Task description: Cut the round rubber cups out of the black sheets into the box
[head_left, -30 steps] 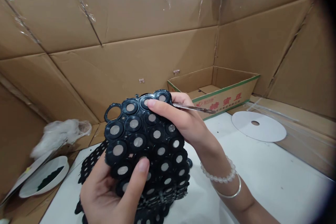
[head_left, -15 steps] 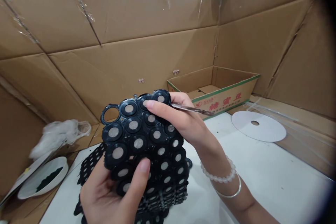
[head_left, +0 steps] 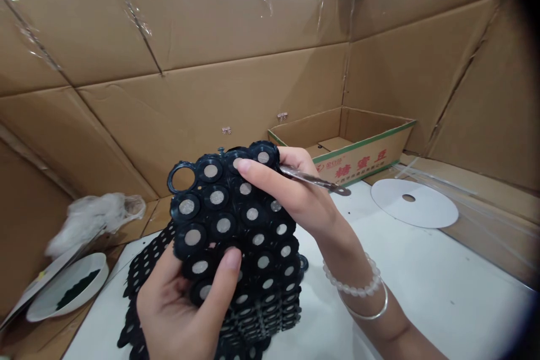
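My left hand (head_left: pixel 185 306) grips a black sheet of joined rings (head_left: pixel 236 225) from below, thumb pressed on its face. Most rings hold a grey mesh disc; one ring (head_left: pixel 182 178) at the top left is empty. My right hand (head_left: pixel 295 194) is closed around metal tweezers (head_left: pixel 314 181), whose free end sticks out to the right, and its forefinger rests on the top of the sheet. More black ring sheets (head_left: pixel 145 267) lie stacked under and to the left of the held one.
A white table surface (head_left: pixel 422 287) is walled in by brown cardboard (head_left: pixel 211 90). A shallow cardboard tray (head_left: pixel 350 143) stands at the back right beside a white paper disc (head_left: pixel 415 211). On the left lie a white dish (head_left: pixel 67 287) and a crumpled plastic bag (head_left: pixel 95 214).
The held sheet has tilted and shifted slightly, and the tweezers' free end has dipped a little. Both hands keep their grip.
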